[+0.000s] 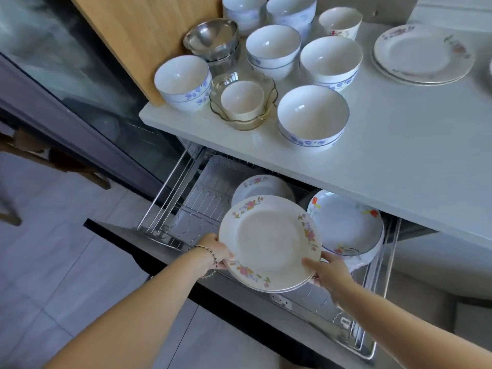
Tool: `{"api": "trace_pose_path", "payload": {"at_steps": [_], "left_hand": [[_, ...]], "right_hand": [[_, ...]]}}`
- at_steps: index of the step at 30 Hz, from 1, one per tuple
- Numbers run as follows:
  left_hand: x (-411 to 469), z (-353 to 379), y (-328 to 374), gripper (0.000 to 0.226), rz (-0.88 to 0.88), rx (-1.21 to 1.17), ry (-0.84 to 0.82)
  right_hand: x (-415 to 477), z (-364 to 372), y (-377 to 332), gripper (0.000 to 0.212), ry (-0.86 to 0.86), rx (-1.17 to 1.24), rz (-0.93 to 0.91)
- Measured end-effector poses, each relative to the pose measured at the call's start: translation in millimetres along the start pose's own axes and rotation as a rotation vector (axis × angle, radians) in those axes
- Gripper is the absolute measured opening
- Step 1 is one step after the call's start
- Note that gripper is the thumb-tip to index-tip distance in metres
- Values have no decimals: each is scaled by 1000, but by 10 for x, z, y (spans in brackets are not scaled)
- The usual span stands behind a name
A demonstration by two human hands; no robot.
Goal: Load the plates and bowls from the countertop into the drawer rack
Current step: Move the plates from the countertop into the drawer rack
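Note:
Both hands hold a small stack of cream floral plates point(269, 242) above the open wire drawer rack point(186, 209). My left hand point(217, 251) grips the stack's left rim, my right hand point(328, 270) its lower right rim. In the rack, another floral plate point(259, 183) leans behind the held stack, and several white plates with red flowers point(346, 225) lean at the right. On the white countertop point(399, 155) stand several white bowls with blue patterns point(312, 117), a glass bowl with a small cup inside point(243, 101), steel bowls point(213, 39) and stacked floral plates point(423, 53).
A wooden cutting board point(138, 35) leans at the counter's left end. A dark glass door point(66, 75) runs along the left. The drawer's black front panel point(239, 307) juts out over the grey tiled floor point(66, 262). A wooden chair leg point(87, 174) stands at the left.

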State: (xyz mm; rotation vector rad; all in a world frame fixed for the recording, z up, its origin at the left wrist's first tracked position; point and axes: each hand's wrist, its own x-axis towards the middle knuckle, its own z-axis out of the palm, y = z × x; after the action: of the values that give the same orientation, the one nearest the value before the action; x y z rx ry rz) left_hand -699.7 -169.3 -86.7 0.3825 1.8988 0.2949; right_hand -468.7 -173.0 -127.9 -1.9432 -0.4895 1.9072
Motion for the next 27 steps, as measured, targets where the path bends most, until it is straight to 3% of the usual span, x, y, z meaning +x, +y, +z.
{"api": "trace_pose_path", "payload": {"at_steps": [6, 10, 14, 22, 27], "left_hand": [[830, -340, 103, 23, -11, 116, 23], [1367, -451, 105, 44, 9, 212, -16], [1906, -447, 94, 39, 70, 364, -35], [2702, -217, 406, 47, 279, 594, -96], [2918, -90, 600, 48, 312, 679, -71]], "right_hand": [[526, 616, 0, 41, 48, 62, 18], [874, 920, 118, 39, 140, 74, 64], [1169, 1180, 258, 37, 267, 6, 94], [1737, 1403, 375, 38, 468, 170, 46], [1996, 1500, 311, 32, 608, 184, 49]]}}
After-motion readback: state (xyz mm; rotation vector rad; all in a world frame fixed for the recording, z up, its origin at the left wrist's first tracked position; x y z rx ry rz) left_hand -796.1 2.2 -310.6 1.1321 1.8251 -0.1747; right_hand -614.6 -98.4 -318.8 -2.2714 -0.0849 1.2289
